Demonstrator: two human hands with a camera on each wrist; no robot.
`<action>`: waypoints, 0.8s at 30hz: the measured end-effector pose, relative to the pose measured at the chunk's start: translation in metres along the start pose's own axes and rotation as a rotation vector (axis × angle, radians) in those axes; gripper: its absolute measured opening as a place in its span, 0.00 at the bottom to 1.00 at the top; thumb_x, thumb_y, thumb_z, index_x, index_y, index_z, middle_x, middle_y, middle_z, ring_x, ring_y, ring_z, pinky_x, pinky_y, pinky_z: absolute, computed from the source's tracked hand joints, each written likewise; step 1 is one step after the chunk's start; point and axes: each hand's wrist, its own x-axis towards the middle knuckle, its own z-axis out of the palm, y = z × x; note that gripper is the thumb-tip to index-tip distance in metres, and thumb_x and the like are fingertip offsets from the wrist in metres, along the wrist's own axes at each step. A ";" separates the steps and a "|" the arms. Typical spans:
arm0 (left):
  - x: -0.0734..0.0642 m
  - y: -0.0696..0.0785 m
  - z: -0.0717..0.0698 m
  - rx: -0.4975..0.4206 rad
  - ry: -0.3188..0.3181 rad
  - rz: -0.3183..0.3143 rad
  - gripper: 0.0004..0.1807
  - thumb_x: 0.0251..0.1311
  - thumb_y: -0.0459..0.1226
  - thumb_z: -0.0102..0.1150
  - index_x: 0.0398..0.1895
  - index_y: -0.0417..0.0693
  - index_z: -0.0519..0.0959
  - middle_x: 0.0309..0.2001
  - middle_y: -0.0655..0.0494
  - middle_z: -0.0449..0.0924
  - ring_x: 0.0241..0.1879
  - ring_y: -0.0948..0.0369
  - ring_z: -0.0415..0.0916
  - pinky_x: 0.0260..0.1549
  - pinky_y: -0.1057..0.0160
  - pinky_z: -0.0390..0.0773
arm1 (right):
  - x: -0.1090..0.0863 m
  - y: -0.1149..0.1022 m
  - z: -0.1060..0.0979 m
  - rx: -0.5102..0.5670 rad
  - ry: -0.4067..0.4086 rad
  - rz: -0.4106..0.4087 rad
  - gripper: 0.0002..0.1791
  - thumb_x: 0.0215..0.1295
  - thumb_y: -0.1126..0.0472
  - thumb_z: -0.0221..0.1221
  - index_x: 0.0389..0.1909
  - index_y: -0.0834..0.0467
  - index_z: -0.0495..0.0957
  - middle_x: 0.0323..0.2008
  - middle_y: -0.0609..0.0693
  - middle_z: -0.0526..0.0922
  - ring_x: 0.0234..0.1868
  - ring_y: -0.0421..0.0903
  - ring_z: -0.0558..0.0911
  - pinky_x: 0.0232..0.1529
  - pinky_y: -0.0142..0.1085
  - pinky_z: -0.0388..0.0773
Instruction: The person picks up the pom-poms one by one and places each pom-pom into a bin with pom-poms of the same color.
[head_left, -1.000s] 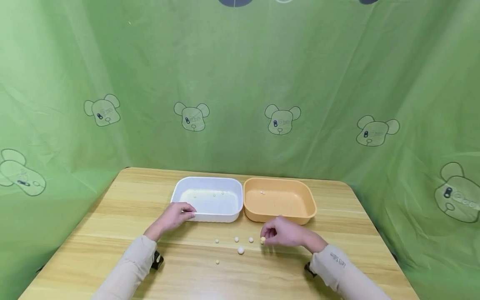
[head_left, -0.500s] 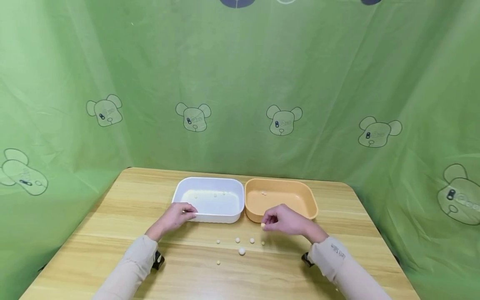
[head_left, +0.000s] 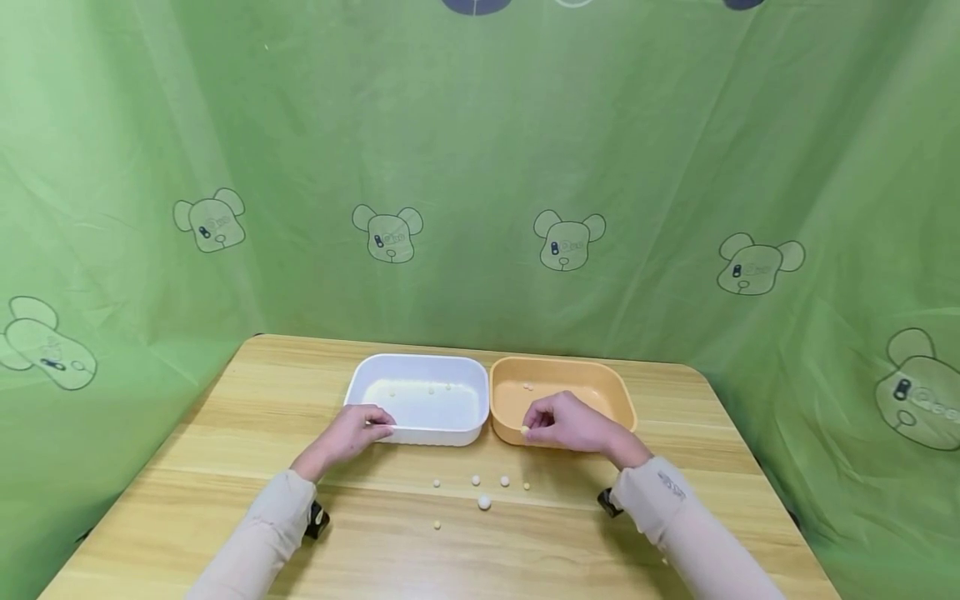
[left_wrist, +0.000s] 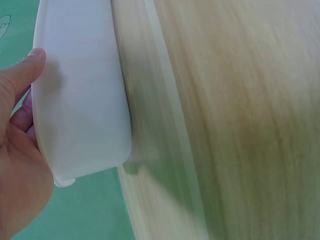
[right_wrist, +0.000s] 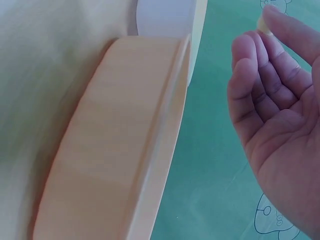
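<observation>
With thumb and fingers over its near rim, my left hand [head_left: 343,433] grips the white bin [left_wrist: 85,100] at its front left. A few tiny balls lie inside that bin. My right hand [head_left: 572,423] pinches a small pale yellow ball [right_wrist: 263,25] between thumb and fingertip, just above the near rim of the orange bin [head_left: 622,408]. Two tiny pale balls [head_left: 528,387] sit on the orange bin's floor; the hand hides part of it. Several small balls lie on the table before the bins, among them a larger white ball [head_left: 484,503] and a yellow ball [head_left: 437,525].
Both bins stand side by side near the back of the wooden table [head_left: 390,558]. A green curtain [head_left: 480,300] printed with bear heads hangs behind and around it. A dark wrist strap [head_left: 318,522] shows at the left sleeve.
My right hand has lifted the yellow ball off the table and carried it forward to the orange bin's near rim. A smaller yellow ball stays where it was. My left hand has not moved.
</observation>
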 end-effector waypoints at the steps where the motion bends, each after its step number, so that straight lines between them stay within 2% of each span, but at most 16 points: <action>1: 0.000 0.000 0.000 -0.001 0.000 -0.004 0.02 0.58 0.36 0.63 0.33 0.51 0.83 0.32 0.63 0.81 0.34 0.65 0.76 0.37 0.63 0.76 | 0.002 0.000 -0.001 -0.004 0.003 -0.001 0.03 0.59 0.61 0.65 0.28 0.52 0.81 0.25 0.41 0.80 0.28 0.39 0.77 0.31 0.33 0.77; 9: 0.000 0.001 0.000 -0.006 -0.010 -0.032 0.02 0.58 0.36 0.63 0.33 0.52 0.83 0.32 0.64 0.81 0.34 0.65 0.76 0.38 0.63 0.76 | 0.013 -0.006 -0.006 -0.007 0.019 0.030 0.03 0.59 0.59 0.65 0.28 0.51 0.80 0.25 0.41 0.80 0.29 0.40 0.78 0.32 0.34 0.77; 24: 0.000 0.000 0.000 0.005 -0.006 -0.006 0.02 0.59 0.36 0.62 0.34 0.51 0.84 0.33 0.63 0.81 0.34 0.64 0.76 0.37 0.63 0.76 | 0.031 -0.008 -0.010 -0.034 0.057 0.039 0.04 0.59 0.62 0.64 0.32 0.59 0.81 0.27 0.43 0.81 0.31 0.40 0.79 0.35 0.33 0.78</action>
